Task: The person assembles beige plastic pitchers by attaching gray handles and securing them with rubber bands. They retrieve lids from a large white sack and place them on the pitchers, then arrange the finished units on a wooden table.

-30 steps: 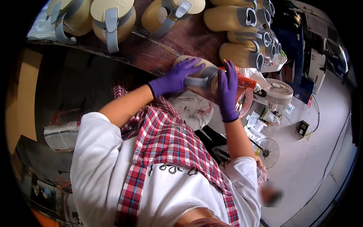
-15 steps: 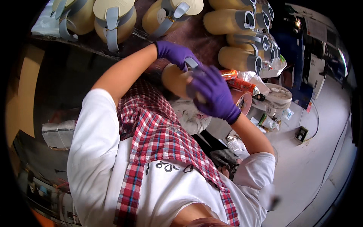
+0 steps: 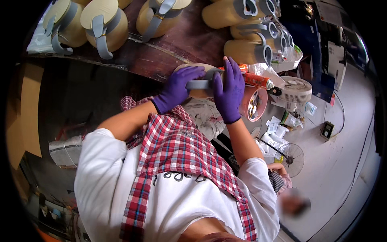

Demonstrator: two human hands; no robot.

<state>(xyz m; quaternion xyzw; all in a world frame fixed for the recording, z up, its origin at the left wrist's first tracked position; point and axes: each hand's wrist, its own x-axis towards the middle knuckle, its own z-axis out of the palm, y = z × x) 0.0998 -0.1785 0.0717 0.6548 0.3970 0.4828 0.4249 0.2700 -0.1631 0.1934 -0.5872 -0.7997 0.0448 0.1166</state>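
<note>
While both hands wear thin purple gloves, the left hand (image 3: 178,88) wraps over the near left side of a tan cylinder (image 3: 198,80), its fingers curled across the rounded top. The right hand (image 3: 229,93) lies flat against the cylinder's right side, fingers pressed together and pointing far, with the thumb resting on the smooth grey strap handle (image 3: 198,84) that crosses the piece. The cylinder sits at the near edge of a dark, scuffed wooden workbench (image 3: 177,48), touching both palms. Farther along the bench stand more tan cylinders (image 3: 105,24), matte and drum-shaped, each with a grey looped handle; some on the right lie on their sides. Just right of the hands lies an orange tube (image 3: 258,80), beside a pink round tub (image 3: 254,104). Below, a small white fan (image 3: 296,89) sits on the pale floor. A red plaid cloth (image 3: 181,153) hangs over the person's white shirt.
</note>
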